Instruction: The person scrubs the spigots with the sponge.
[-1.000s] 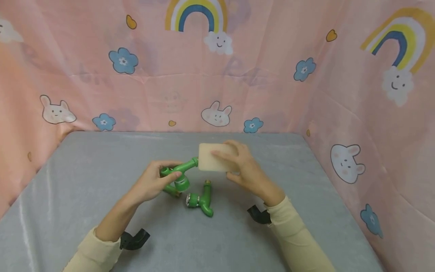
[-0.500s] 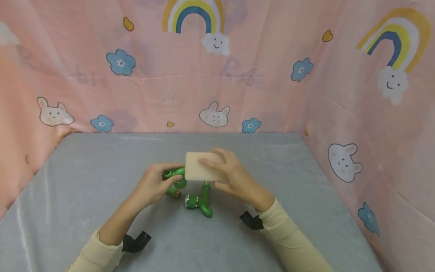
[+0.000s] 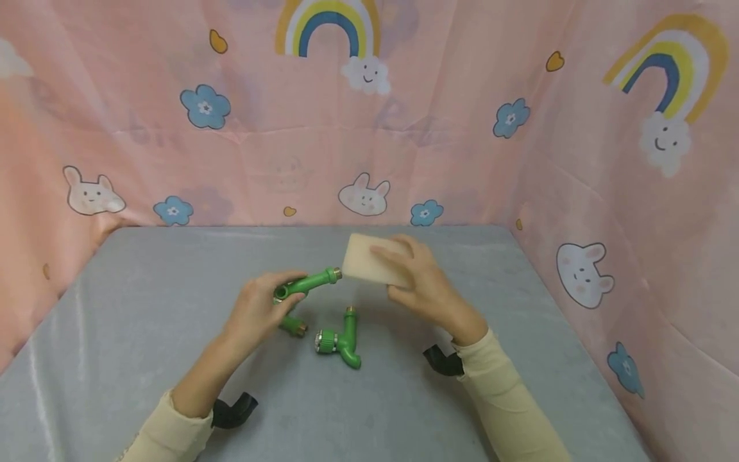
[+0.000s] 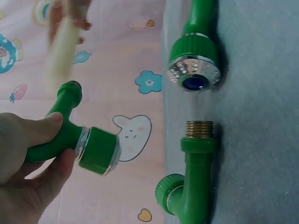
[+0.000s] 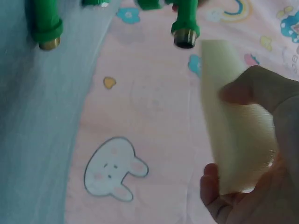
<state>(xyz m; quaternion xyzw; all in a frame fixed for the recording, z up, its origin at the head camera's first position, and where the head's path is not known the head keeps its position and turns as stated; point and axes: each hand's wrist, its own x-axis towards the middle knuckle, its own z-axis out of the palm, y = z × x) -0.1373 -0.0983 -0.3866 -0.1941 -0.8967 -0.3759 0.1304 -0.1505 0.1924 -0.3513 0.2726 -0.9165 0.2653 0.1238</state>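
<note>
My left hand [image 3: 260, 311] holds a green tap [image 3: 316, 281] above the table, pinched between thumb and fingers. Its brass threaded end points right, and its ribbed green knob [image 4: 99, 150] shows in the left wrist view. My right hand [image 3: 430, 282] grips a cream-coloured sponge-like block [image 3: 369, 260] by its right part. The block's left edge is close to the tap's threaded end; the right wrist view shows a narrow gap between them. A second green tap [image 3: 348, 337] lies on the table below. A third tap [image 3: 296, 326] lies partly hidden behind my left hand.
The grey cloth-covered table [image 3: 381, 410] spreads under both hands. A pink curtain [image 3: 260, 154] printed with rainbows, rabbits and flowers stands behind it and along the sides. A black curved piece [image 3: 233, 410] sits at the left cuff, another black piece [image 3: 443, 360] at the right.
The block first moved left and down over the held tap, covering part of it, then back right and up, now tilted. The held tap has turned somewhat; the taps on the table stay put.
</note>
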